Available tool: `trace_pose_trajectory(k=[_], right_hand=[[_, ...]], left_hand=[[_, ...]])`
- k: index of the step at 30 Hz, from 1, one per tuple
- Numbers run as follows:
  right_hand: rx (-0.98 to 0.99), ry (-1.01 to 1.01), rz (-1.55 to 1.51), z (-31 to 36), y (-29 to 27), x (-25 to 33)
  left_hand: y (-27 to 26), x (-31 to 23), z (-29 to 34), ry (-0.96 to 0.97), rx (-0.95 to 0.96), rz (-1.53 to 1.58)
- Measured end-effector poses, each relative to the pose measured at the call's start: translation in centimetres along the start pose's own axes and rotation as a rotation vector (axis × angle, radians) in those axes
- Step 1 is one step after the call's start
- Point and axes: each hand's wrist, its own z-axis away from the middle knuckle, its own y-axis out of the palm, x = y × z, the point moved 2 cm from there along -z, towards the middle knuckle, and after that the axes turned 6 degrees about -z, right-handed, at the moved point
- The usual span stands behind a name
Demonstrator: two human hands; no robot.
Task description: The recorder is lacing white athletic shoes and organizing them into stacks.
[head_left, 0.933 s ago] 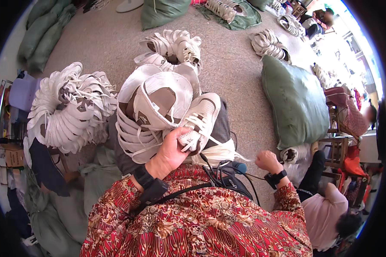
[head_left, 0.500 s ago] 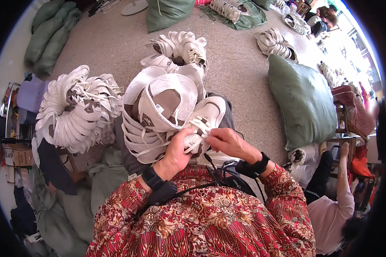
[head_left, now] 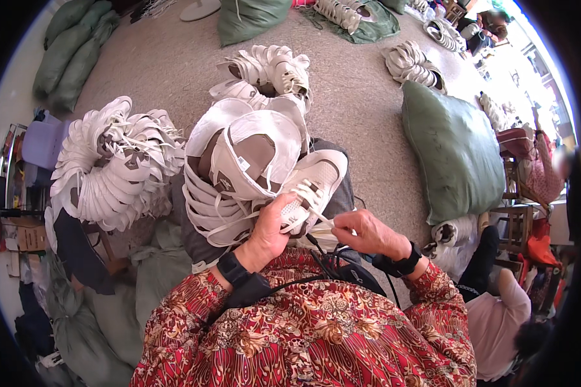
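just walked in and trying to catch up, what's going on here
The person's left hand holds a pale shoe upper, while the right hand pinches a white lace stretched out from it. Nested uppers sit just left of that one. A large curled bundle of uppers is farther left, and a green sack lies to the right.

Rm betw. R fingers (head_left: 347, 222) & grn sack (head_left: 454, 155); shoe-upper stack (head_left: 224, 177) blocks fwd L.

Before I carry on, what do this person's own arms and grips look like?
The left grip and right grip wear no gloves. Both sleeves are red with a cream and gold floral pattern. Each wrist has a black band; beside the left one sits a bulky black module, and a black cable appears to lead from it.
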Motion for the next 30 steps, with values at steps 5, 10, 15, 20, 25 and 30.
trace_pose_trajectory(k=[5,10,15,20,25,30], right_hand=[[0.084,0.074,-0.048,-0.4,0.3,0.9],[-0.062,0.172,-0.172,-1.1,0.3,-0.1],[-0.109,0.275,-0.335,-1.9,0.9,-0.4],[-0.217,0.174,-0.319,-2.8,1.5,-0.9],[-0.211,0.196,-0.255,-3.0,1.4,-0.6],[-0.152,0.234,-0.280,-3.1,1.5,0.5]], left_hand=[[0.0,0.8,-0.4,0.121,-0.127,-0.141],[-1.4,0.5,-0.2,0.045,-0.087,-0.200],[-1.1,0.4,0.3,0.033,-0.039,-0.160],[-1.9,0.2,0.2,-0.021,0.022,-0.109],[-0.5,-0.2,0.9,-0.066,-0.008,0.000],[-1.1,0.1,0.3,0.004,-0.032,-0.134]])
